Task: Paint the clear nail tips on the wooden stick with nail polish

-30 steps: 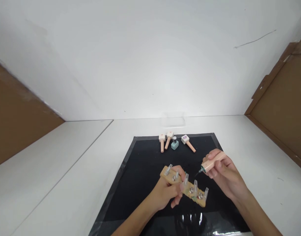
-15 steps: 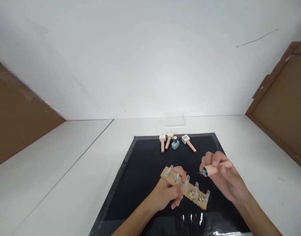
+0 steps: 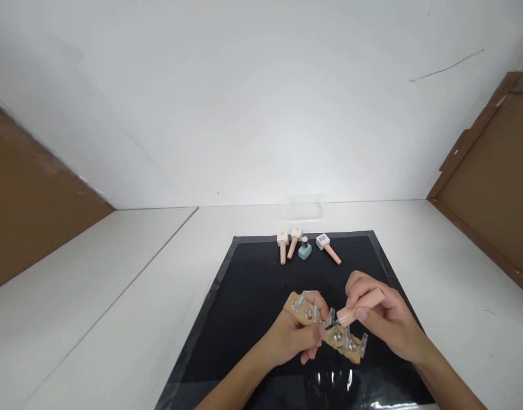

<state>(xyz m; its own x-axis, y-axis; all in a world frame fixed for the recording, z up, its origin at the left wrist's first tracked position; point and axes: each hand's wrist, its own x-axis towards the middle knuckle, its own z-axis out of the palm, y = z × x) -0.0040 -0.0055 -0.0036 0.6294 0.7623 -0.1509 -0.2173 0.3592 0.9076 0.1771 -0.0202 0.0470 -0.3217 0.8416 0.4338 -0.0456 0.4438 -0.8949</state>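
Note:
My left hand (image 3: 293, 336) is closed around the middle of a tan nail tip stand (image 3: 296, 306), which slants down to the right above the black mat. Several clear nail tips (image 3: 363, 344) stick up from its metal studs. Between the fingers of my right hand (image 3: 384, 319) is a nail polish brush (image 3: 361, 307) with a pink cap handle. Its dark bristle end points left and down at the middle nail tip (image 3: 330, 317), apparently touching it. My left thumb rests beside that tip.
At the back of the black mat (image 3: 244, 296) lie three white polish bottles with pink caps (image 3: 323, 241). A teal bottle (image 3: 304, 251) stands among them. Behind is a clear plastic tray (image 3: 304, 212). Brown cardboard (image 3: 491, 171) bounds the right side.
My right hand has moved left and turned, bringing the brush from beside the stand to the middle nail tip. The stand has shifted slightly right and down.

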